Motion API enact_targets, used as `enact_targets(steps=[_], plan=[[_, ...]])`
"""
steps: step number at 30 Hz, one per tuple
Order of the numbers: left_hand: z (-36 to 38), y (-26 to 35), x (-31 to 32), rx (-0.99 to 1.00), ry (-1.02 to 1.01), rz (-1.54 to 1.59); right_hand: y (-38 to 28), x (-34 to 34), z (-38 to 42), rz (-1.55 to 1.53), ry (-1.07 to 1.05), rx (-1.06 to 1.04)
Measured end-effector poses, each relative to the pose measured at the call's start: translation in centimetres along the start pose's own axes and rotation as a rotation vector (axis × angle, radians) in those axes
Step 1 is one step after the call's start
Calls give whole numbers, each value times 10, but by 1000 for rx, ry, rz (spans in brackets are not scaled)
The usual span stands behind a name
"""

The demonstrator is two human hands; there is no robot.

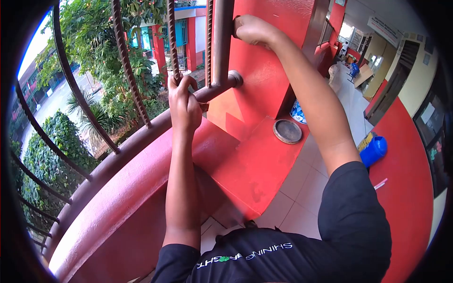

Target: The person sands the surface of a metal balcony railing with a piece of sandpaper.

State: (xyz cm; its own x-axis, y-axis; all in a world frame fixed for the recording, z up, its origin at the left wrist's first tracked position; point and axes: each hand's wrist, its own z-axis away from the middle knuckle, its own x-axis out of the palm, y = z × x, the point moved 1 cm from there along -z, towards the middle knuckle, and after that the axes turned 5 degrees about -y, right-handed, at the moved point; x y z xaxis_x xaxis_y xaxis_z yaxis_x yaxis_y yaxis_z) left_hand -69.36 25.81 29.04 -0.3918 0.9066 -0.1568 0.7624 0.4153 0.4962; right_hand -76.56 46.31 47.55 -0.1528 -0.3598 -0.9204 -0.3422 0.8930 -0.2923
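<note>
My left hand (185,104) is closed around the foot of a twisted metal bar (172,42), just over the brown bottom rail (158,123). A small brown piece (204,107) shows beside its wrist side. Higher up, my right hand (255,30) is closed with its knuckles against the thick brown post (223,42). A dark edge (235,27) shows between that hand and the post; I cannot tell what it is. Behind the post rises a red pillar (269,66).
On the red ledge (245,165) lies a round shallow tin (288,131). A blue container (373,150) sits to the right by a red surface with pale sticks (380,183). A tiled corridor (347,96) runs back to people far off. Plants (52,155) grow outside the railing.
</note>
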Motion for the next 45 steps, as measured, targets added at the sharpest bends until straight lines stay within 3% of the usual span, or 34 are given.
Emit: enact_targets(steps=[2,3,4,5,6,7,8,9,10,15,18,20,24,28,31,33,34,35,36,37,38,41,43,44,45], plan=[[0,3,-4,-6,-33,-36,-27,16,51,147,22,-90],[0,-2,-2,-37,-24,0,-16,46,52,14,255,-389],[-1,-9,1,-65,-24,44,-48,42,75,-53,23,-358],[1,-14,2,81,12,45,-78,50,88,8,-58,-431],[-2,-25,4,231,41,69,-106,74,89,8,48,-623],[7,-117,19,150,-94,76,-148,96,88,80,33,-646],[-20,-21,-49,482,-583,-31,-190,104,111,104,-16,-763],[-6,-12,-22,496,-641,25,-230,116,131,97,-62,-939],[18,0,-2,485,-695,102,-283,177,100,105,-132,-1122],[127,38,96,302,-873,439,-190,179,208,-57,-143,-751],[159,34,94,145,-784,487,-210,207,238,-104,-215,-731],[159,16,58,44,-662,439,-254,226,254,-133,-268,-813],[119,10,46,-22,-557,419,-287,209,263,-170,-231,-834],[103,-13,-5,-157,-383,361,-330,229,263,-253,-287,-907],[24,-11,-38,-73,-269,345,-352,191,250,-209,-191,-962],[-5,6,-34,-31,-248,396,-343,153,255,-185,-125,-919],[-28,-19,-18,-19,-240,426,-347,151,245,-178,-98,-891],[-27,-46,-11,56,-248,311,-323,167,246,-213,67,-979],[-22,-48,-12,145,-245,194,-293,158,254,-152,10,-976],[-21,-54,-12,138,-220,182,-265,167,256,-231,119,-1051],[-20,-54,-11,129,-192,165,-235,172,267,-563,289,-1121],[-17,-46,-12,92,-189,190,-134,164,313,-498,301,-805],[-15,-41,-14,90,-190,180,-77,161,357,-491,291,-436],[-14,-39,-16,109,-187,151,-44,176,375,-573,264,-145],[-12,-37,-15,134,-163,131,-17,189,393,-650,346,-83]])
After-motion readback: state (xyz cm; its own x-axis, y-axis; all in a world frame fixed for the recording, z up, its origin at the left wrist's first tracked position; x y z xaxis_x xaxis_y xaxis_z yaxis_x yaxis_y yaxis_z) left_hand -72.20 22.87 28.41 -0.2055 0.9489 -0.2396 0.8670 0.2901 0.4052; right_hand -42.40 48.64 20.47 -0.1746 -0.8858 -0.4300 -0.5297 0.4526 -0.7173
